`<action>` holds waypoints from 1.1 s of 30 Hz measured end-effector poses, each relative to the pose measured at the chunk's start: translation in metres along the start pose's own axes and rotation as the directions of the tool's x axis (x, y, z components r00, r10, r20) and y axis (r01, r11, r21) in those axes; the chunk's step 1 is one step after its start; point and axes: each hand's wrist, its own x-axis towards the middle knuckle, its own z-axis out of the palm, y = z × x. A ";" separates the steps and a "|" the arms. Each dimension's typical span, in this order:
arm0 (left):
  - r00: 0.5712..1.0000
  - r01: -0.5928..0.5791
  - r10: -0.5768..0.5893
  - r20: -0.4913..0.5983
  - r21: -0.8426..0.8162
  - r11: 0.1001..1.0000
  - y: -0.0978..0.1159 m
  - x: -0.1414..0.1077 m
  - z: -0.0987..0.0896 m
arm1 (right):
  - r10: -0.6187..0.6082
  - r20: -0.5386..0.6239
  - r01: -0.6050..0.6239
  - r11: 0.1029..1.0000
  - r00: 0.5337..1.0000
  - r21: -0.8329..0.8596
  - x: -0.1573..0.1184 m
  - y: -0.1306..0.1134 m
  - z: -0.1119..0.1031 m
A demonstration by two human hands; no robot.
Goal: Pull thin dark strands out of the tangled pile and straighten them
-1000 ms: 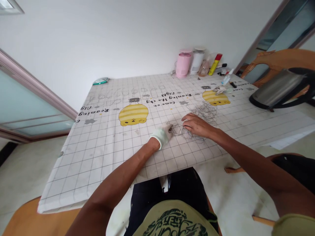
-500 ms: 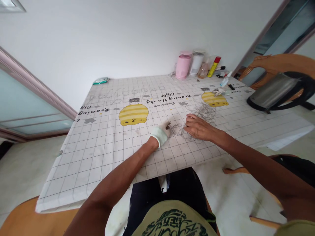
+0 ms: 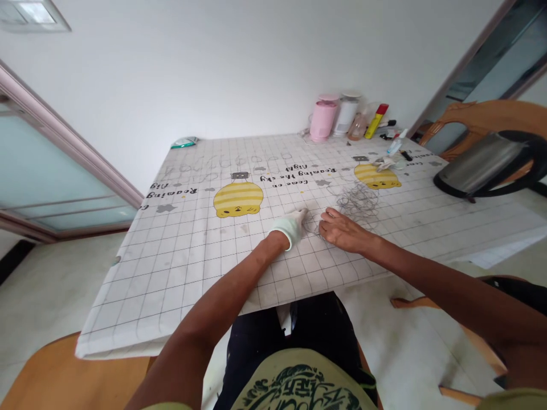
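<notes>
A loose tangle of thin grey wire (image 3: 361, 200) lies on the checked tablecloth (image 3: 179, 273), some of its loops reaching between my hands. My left hand (image 3: 294, 222) wears a white glove with a pale green cuff. Its fingertips are closed at the left end of the loops, pinching the wire. Bare and palm down, my right hand (image 3: 341, 229) rests just in front of the tangle. Its fingers are curled together on the wire, and the exact strand between them is hidden.
A steel kettle (image 3: 482, 162) stands at the right. Along the wall are a pink device (image 3: 323, 119), a white device (image 3: 345, 115), a glass bottle (image 3: 357, 126) and a yellow red-capped can (image 3: 376, 121). A green packet (image 3: 184, 142) lies far left. Wooden chairs flank the table.
The view has shifted slightly, moving the table rightward in the picture. My left hand has turned a little and come nearer my right hand. Both stay at the wire.
</notes>
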 end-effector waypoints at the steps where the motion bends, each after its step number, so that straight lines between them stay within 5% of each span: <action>1: 1.000 -0.004 0.004 -0.006 0.011 1.000 0.000 0.000 0.000 | 0.018 0.004 -0.018 1.000 1.000 -0.016 0.002 0.000 0.000; 10: 0.996 0.015 -0.022 -0.085 -0.088 0.996 -0.001 -0.010 0.008 | 0.187 0.094 -0.161 0.960 0.978 -0.228 0.025 0.003 0.009; 15: 0.973 0.138 -0.178 -0.145 -0.249 0.959 -0.002 -0.013 0.001 | 0.345 -0.008 -0.345 0.935 0.938 -0.078 0.034 0.040 0.000; 17: 0.940 0.180 -0.258 -0.224 -0.318 0.931 -0.005 -0.015 -0.012 | 0.461 -0.066 -0.454 0.885 0.885 0.103 0.035 0.054 -0.007; 19: 0.890 0.167 -0.325 -0.320 -0.436 0.884 -0.010 -0.019 -0.028 | 0.626 -0.051 -0.560 0.728 0.778 0.395 0.036 0.062 -0.015; 22: 0.846 0.066 -0.362 -0.392 -0.597 0.799 -0.018 -0.024 -0.045 | 0.735 0.171 -0.602 0.373 0.656 0.706 0.038 0.065 -0.025; 28: 0.864 0.014 -0.390 -0.319 -0.757 0.653 -0.026 -0.021 -0.043 | 0.599 0.377 -0.458 -0.018 0.707 0.889 0.050 0.061 -0.025; 33: 0.885 0.060 -0.434 -0.169 -0.883 0.466 -0.025 -0.022 -0.041 | 0.533 0.411 -0.397 -0.147 0.740 0.906 0.060 0.055 -0.012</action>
